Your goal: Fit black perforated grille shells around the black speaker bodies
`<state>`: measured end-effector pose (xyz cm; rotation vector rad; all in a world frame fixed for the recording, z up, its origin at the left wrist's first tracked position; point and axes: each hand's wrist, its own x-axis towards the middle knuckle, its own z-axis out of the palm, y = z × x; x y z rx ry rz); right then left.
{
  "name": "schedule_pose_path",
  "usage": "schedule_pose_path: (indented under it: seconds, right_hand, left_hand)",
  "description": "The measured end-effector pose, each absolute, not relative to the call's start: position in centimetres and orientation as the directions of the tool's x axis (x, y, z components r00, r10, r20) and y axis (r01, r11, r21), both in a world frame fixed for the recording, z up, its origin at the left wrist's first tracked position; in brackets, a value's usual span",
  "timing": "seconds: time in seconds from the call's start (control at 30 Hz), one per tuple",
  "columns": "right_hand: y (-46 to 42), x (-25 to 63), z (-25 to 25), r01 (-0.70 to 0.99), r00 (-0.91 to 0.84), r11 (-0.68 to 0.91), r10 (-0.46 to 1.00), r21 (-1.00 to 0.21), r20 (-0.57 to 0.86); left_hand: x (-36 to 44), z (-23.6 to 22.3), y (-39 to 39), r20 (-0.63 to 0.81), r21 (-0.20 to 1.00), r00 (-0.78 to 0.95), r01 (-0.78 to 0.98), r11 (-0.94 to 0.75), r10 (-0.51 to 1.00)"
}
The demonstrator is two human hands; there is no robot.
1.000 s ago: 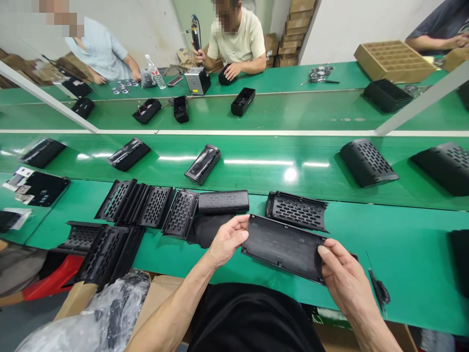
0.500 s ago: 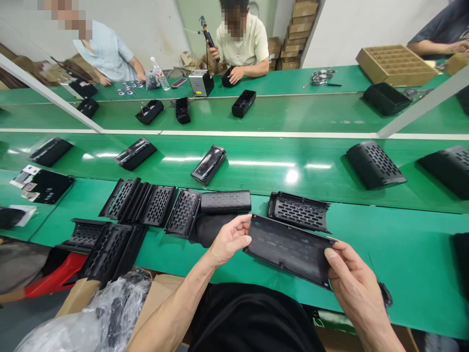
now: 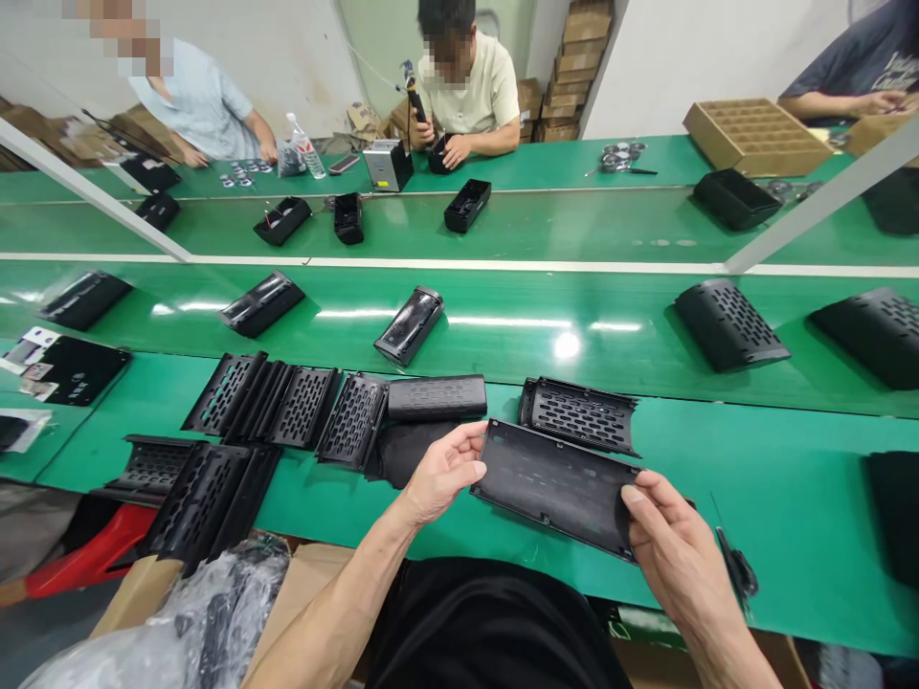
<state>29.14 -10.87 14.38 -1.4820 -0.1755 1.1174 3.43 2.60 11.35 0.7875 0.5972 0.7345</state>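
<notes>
Above the near edge of the bench (image 3: pixel 804 507), the left hand (image 3: pixel 443 471) and right hand (image 3: pixel 671 524) pinch a black panel (image 3: pixel 556 488) by opposite ends. It looks light, fairly stiff and smooth, probably thin plastic; the end rims seem the surest hold.

The person's 2 hands (image 3: pixel 443 471) pinch between thumbs and fingers, forearms (image 3: pixel 337 593) slanting inward.

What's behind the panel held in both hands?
Beyond the held panel, a perforated black cover and green tabletop show; whatever lies directly behind the panel is covered and can't be seen.
</notes>
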Motion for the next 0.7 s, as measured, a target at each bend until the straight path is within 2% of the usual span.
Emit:
schedule_pose_path:
  seconds: [0.5,0.63,0.7]
  right_hand:
    - [-10.0,28.8,14.7,-0.488,0.517,-0.335,0.632,-0.806,-0.577]
    - [-8.9,28.3,15.1,-0.565,0.525,-0.311,0.579,-0.764,-0.624]
    - [-8.7,28.2,14.4,-0.587,0.526,-0.327,0.542,-0.741,-0.656]
  left_hand:
    - [3.1,11.9,2.8,-0.238,0.736,0.574,-0.420,0.531,0.784]
    - [2.5,12.2,3.0,-0.262,0.666,0.554,-0.488,0.563,0.790]
    - [2.3,12.5,2.7,-0.227,0.609,0.550,-0.564,0.558,0.804]
